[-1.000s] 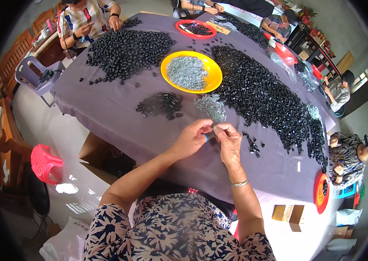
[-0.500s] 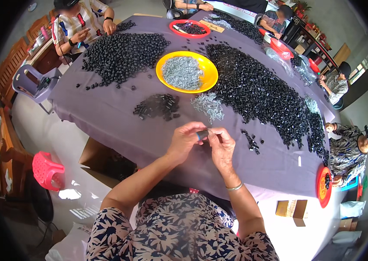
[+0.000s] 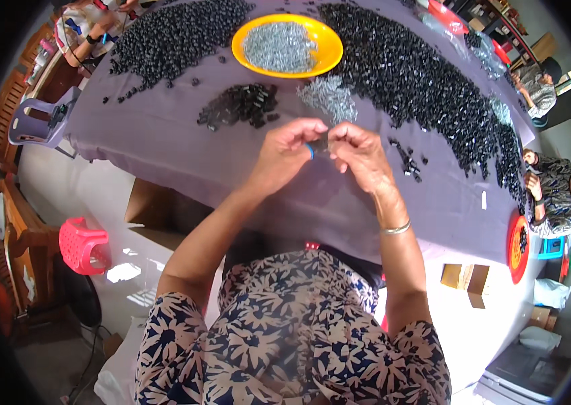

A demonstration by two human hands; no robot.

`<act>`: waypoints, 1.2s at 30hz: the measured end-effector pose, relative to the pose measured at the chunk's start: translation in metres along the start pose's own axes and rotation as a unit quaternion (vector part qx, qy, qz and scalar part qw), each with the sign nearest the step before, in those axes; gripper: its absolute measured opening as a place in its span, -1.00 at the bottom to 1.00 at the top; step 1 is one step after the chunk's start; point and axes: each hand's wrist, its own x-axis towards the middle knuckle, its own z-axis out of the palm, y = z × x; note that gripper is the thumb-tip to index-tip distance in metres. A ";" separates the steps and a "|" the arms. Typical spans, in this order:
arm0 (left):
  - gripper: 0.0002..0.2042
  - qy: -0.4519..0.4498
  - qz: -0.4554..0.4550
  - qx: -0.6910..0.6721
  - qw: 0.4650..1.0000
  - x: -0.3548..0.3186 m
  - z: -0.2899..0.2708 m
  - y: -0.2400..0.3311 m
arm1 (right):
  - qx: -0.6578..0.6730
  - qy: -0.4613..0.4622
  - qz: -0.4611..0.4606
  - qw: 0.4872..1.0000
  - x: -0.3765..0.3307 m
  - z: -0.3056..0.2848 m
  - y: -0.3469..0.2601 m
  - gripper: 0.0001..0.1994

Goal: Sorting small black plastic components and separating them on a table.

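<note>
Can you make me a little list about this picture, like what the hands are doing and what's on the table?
left hand: pinching a small black part, fingertips meeting the other hand
right hand: pinching the same small black part from the other side
table: covered with a purple cloth
yellow bowl: holds small grey metal bits
big black pile: spread along the right side
small dark pile: just past the hands
others: people sit around the table's edges

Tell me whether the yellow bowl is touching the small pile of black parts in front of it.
Apart. The head view shows bare purple cloth between the yellow bowl and the small pile of black parts.
</note>
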 end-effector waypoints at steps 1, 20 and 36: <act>-0.71 0.001 0.017 0.038 0.999 0.000 -0.002 0.000 | -0.012 0.002 -0.001 1.000 0.000 0.001 -0.002 -0.94; -0.40 -0.066 0.130 0.294 0.945 -0.002 -0.008 0.023 | 0.083 0.038 -0.001 0.996 -0.007 0.025 0.016 -0.79; -0.61 0.030 -0.001 0.028 0.999 -0.001 -0.006 0.002 | 0.096 0.136 -0.076 0.983 -0.002 0.032 0.022 -0.71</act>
